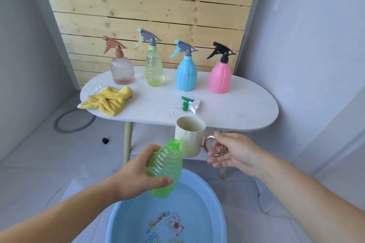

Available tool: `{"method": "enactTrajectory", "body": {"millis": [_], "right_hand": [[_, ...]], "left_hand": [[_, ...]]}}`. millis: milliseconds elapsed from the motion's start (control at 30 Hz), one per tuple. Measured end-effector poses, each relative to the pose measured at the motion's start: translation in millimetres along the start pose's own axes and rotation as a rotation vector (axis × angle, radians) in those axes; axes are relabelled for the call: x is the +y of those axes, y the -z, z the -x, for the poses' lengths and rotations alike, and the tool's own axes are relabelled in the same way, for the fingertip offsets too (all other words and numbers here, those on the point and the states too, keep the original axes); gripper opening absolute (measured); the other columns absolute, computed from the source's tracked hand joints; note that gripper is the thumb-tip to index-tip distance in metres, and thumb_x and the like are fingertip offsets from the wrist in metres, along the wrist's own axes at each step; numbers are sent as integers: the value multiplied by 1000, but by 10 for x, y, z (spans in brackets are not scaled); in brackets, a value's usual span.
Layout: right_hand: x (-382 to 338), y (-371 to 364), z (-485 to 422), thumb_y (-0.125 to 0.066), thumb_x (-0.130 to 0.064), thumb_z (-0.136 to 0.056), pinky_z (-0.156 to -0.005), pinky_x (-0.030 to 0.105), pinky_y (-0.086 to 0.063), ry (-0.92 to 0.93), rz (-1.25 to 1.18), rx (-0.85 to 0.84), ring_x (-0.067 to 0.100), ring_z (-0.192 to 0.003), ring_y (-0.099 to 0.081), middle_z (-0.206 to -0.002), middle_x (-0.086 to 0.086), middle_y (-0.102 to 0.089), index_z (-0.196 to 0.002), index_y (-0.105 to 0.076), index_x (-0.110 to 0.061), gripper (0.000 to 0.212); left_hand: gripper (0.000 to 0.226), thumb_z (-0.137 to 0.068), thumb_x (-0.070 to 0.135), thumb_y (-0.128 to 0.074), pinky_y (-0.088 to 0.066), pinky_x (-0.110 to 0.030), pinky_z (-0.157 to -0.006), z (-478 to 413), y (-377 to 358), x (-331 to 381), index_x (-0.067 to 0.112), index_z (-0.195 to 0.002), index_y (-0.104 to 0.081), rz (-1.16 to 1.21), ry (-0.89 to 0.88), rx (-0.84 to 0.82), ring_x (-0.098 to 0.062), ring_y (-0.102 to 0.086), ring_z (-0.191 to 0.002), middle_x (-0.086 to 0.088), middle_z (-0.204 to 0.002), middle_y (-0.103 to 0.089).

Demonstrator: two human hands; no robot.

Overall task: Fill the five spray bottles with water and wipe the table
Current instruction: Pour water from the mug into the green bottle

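Observation:
My left hand [138,173] grips an open green bottle [166,167] tilted over a blue basin [215,203] of water. My right hand [233,154] holds a cream cup [189,136] by its ring handle, just above and right of the bottle's mouth. The green and white spray head [190,104] lies on the white table [237,108]. At the back of the table stand several capped bottles: clear brown [121,69], yellow-green [154,67], blue [186,75] and pink [220,77]. A yellow cloth [107,100] lies at the table's left end.
A wooden slat wall stands behind the table, with white walls on both sides. A grey ring [73,122] and a small black block [105,140] lie on the floor at the left. The table's wooden legs [127,144] rise just beyond the basin.

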State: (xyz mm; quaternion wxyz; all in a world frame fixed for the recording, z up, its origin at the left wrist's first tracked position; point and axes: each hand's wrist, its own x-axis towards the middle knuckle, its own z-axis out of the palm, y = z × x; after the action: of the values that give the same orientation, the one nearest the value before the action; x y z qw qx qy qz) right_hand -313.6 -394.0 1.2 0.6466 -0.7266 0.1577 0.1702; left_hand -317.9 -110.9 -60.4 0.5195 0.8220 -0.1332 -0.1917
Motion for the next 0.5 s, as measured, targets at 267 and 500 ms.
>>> {"method": "enactTrajectory", "body": {"millis": [267, 500], "right_hand": [[1156, -450, -519, -49, -33, -101, -79, 29, -48, -219, 306, -118, 17, -85, -58, -88, 0, -71, -85, -62, -16, 26], [1890, -595, -796, -53, -35, -98, -53, 25, -30, -135, 687, -75, 13, -57, -38, -65, -5, -48, -71, -60, -21, 31]], "left_hand": [[73, -61, 42, -92, -60, -33, -86, 179, -150, -713, 37, -121, -49, -40, 286, -1, -10, -70, -94, 5, -108, -68], [67, -73, 25, -91, -57, -19, -71, 289, -633, -1369, 29, -124, -49, 78, 447, 42, -8, -71, -86, 3, -105, -72]]}}
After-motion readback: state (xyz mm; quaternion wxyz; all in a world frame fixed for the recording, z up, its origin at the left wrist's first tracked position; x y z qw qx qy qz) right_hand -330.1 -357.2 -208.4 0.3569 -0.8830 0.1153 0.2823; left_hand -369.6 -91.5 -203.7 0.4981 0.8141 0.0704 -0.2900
